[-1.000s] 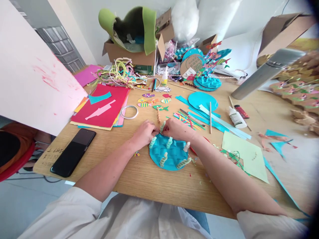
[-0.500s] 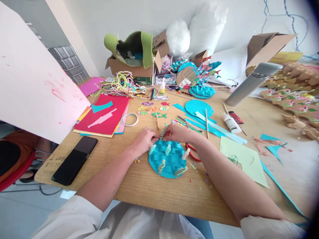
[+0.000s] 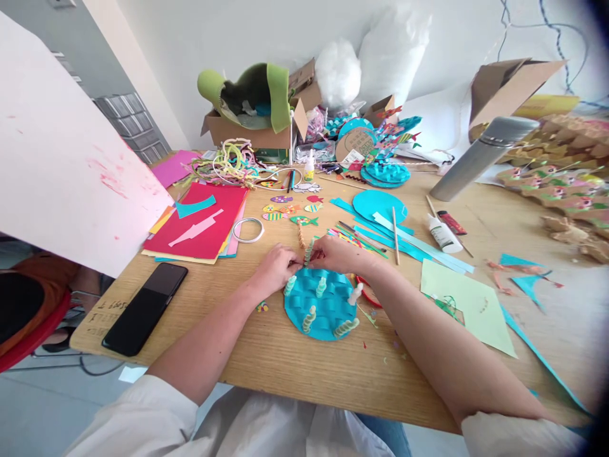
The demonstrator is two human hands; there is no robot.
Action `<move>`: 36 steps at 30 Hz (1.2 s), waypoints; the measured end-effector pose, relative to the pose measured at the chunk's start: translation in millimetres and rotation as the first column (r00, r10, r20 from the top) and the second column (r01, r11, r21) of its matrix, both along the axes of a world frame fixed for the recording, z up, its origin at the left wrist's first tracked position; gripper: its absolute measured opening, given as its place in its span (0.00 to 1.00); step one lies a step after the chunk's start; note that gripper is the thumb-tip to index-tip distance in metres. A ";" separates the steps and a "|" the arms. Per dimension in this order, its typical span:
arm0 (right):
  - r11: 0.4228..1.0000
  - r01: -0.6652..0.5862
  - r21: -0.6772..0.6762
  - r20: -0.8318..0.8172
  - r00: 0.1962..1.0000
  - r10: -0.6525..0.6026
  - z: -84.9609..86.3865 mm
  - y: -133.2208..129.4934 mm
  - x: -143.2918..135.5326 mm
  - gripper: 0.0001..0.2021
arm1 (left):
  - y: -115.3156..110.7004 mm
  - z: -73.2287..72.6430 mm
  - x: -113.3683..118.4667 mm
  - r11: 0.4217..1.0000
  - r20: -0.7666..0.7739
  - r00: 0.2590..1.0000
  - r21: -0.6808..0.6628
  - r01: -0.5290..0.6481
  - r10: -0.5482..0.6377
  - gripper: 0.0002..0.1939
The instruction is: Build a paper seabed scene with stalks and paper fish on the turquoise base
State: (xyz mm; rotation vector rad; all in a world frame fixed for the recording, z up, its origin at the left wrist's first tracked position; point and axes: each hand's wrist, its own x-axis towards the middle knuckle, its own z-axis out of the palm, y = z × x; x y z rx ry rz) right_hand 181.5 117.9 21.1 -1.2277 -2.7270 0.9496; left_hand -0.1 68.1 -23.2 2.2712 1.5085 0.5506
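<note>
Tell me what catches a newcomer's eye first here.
Both hands, left hand and right hand, pinch a twisted pipe cleaner at the far edge of a blue paper disc studded with upright spirals, mid-table. Left lie a red paper stack and a black phone.

matt wood-grain table (image 3: 295, 362), matt blue paper disc (image 3: 328, 304), glossy black phone (image 3: 145, 308), brushed metal flask (image 3: 480, 158)

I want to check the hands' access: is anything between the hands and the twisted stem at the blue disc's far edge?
Nothing visible is. The left hand and right hand meet at the stem, fingers pinching it at the far rim of the blue disc. The other stems stand nearer, behind the hands.
</note>
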 end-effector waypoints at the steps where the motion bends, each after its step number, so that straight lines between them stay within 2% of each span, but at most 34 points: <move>1: 1.000 0.008 0.004 -0.008 1.000 -0.008 -0.9 -0.4 -0.3 0.10 | -0.1 -0.1 -0.2 1.000 0.002 1.000 0.001 0.000 0.000 0.05; 7: 0.999 0.002 0.043 -0.005 1.000 -0.002 -4.2 -0.2 0.1 0.09 | 0.5 -0.5 -0.9 1.000 0.019 1.000 -0.005 0.002 -0.002 0.04; 15: 0.997 -0.043 0.062 -0.077 0.996 0.048 -10.0 0.7 0.2 0.06 | 1.9 -0.5 -1.7 1.000 0.038 0.999 -0.007 0.002 -0.001 0.03; 20: 0.998 -0.051 0.029 -0.117 0.992 0.054 -9.9 1.1 1.0 0.07 | 2.0 0.8 -1.2 1.000 0.043 0.999 -0.013 0.002 -0.001 0.02; 23: 0.998 -0.065 0.016 -0.087 0.994 0.066 -10.3 1.0 1.5 0.08 | 2.1 0.8 -1.4 1.000 0.043 0.999 -0.017 -0.002 0.002 0.02; 32: 0.998 -0.033 0.059 -0.110 0.993 0.040 -19.8 4.8 1.2 0.07 | 1.8 1.6 -0.4 0.999 0.036 0.999 -0.030 -0.010 0.011 0.02; 36: 0.999 -0.025 0.031 -0.119 0.993 0.029 -20.2 7.1 2.6 0.07 | 1.0 2.8 0.1 0.999 0.030 1.000 -0.035 -0.007 0.008 0.02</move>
